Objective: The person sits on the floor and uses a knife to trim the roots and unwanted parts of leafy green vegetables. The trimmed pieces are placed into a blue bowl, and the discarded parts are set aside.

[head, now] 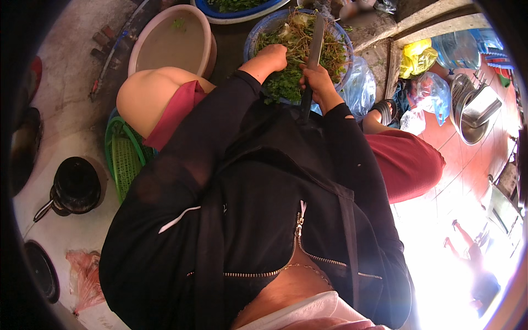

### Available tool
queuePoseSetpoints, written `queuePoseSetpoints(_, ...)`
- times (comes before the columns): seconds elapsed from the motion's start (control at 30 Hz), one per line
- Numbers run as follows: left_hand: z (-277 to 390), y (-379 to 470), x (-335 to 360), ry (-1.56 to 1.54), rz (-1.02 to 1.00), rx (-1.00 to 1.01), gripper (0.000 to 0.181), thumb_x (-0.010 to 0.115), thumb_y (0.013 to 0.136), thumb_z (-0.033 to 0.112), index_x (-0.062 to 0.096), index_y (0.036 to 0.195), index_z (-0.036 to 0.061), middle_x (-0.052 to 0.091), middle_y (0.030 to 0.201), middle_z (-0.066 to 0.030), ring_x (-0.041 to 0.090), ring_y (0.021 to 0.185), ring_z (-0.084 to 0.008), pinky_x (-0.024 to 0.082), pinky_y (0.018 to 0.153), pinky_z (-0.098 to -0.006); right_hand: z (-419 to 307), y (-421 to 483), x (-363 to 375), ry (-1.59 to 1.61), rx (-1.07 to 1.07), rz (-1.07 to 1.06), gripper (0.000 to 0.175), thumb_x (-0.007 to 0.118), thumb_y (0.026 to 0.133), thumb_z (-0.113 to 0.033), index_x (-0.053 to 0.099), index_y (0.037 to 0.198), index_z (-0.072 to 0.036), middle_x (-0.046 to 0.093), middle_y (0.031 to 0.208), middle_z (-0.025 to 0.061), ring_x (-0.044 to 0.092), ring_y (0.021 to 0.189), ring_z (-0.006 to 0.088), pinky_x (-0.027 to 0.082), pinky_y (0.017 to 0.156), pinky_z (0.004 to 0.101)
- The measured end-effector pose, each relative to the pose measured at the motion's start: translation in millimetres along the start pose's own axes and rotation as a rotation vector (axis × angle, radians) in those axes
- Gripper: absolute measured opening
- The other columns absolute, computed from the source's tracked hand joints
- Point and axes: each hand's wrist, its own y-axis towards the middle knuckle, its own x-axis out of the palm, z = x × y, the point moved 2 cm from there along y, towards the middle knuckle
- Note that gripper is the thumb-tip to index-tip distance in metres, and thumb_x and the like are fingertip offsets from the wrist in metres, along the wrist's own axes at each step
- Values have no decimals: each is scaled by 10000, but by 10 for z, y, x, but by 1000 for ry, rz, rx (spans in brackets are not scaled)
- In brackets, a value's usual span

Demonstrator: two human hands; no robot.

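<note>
A blue plastic basin point(250, 41) before me holds leafy green herbs point(284, 84) with a tangle of roots and stems point(330, 53) on top. My left hand point(271, 57) is closed over the herbs at the basin's left side; whether anything is in its fingers cannot be told. On the right my right hand point(317, 80) grips a large knife point(317, 41) near its dark handle, with the broad blade pointing away from me over the roots. Some greens lie beside the right fingers, and it is unclear whether they are held too.
A pink basin of cloudy water point(208, 45) stands at upper left, near a blue tub point(231, 18) with greens. Plastic bags point(359, 88) lie right of the herbs. Green baskets point(123, 156) and a black pan point(77, 185) are at left; metal bowls point(474, 134) sit at right.
</note>
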Motion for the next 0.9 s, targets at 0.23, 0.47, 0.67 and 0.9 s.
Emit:
queuePoseSetpoints(0.23,-268,-44,-453,-288,180,8,296,599,862,197,640,1120,57,641,1088,-164,587,1041,-315,476,863,-412,26,34,-45,1,113,39,541,506,905,-61,302,1405,-49,517,1248,131,519,575,147,431,479,299)
queuePoseSetpoints(0.47,-299,-432,-867,-1403,-142,565,254,592,903,159,600,1125,34,656,1051,-72,625,956,-160,477,869,-314,-110,-90,-46,-102,49,80,515,576,891,-112,387,1363,-32,603,945,94,514,578,118,433,477,253)
queuePoseSetpoints(0.67,-114,-523,-800,-1389,25,493,269,596,901,133,576,1143,18,646,1019,-46,609,884,-141,456,869,-302,-771,-546,-38,22,-328,22,447,549,914,-143,457,1339,-42,565,739,10,453,528,71,385,458,220)
queuePoseSetpoints(0.9,175,-468,-690,-1053,85,497,274,606,888,100,588,1145,6,640,1003,-30,579,914,-117,452,848,-281,-917,-600,173,-2,-523,177,203,724,803,-69,653,980,1,610,754,-1,536,651,87,439,619,237)
